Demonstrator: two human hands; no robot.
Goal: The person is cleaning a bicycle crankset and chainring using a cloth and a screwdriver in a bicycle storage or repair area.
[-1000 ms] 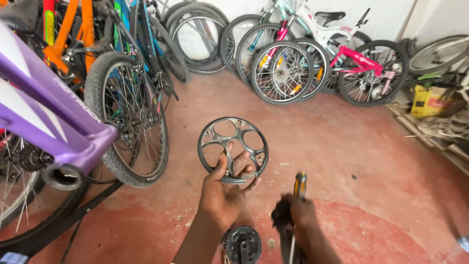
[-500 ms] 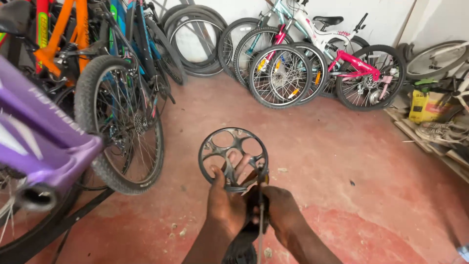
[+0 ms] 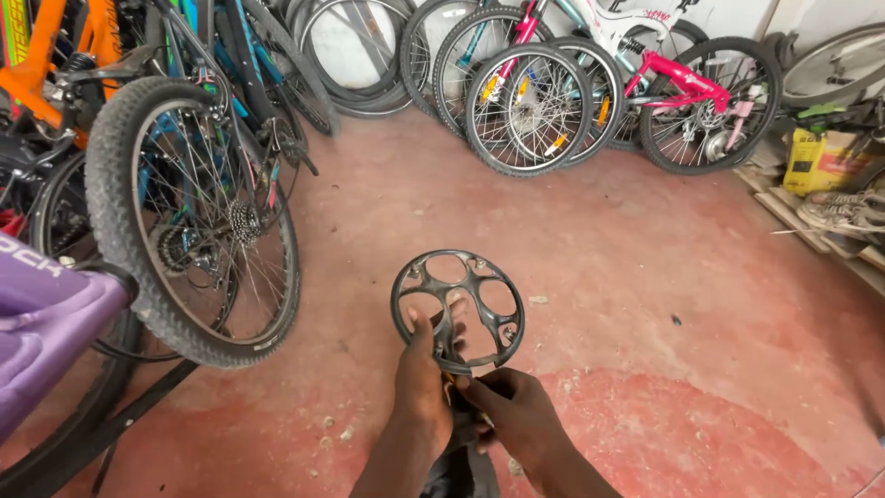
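Nearest, bottom centre: both hands meet over a dark part (image 3: 458, 470) low in frame, too cut off to tell what it is. Left hand (image 3: 424, 392) grips the chain guard (image 3: 458, 311), a black round disc w/ big cut-out holes, by its lower edge; thumb lies on the front, fingers (image 3: 456, 309) show through a hole behind. Guard is held upright, facing the camera, above the floor (image 3: 608, 258). Right hand (image 3: 512, 415) is curled closed just below the guard's bottom rim, touching the left hand; can't tell what it holds, if anything.

Floor is red concrete w/ pale crumbs near the hands. Left: purple frame (image 3: 46, 323) at the edge, then a knobby wheel (image 3: 189, 217) w/ cassette, orange & blue bikes behind. Far: a row of bikes vs. the white wall, incl. a pink bike (image 3: 682, 83). Far right: yellow box (image 3: 816, 161) on wood planks.
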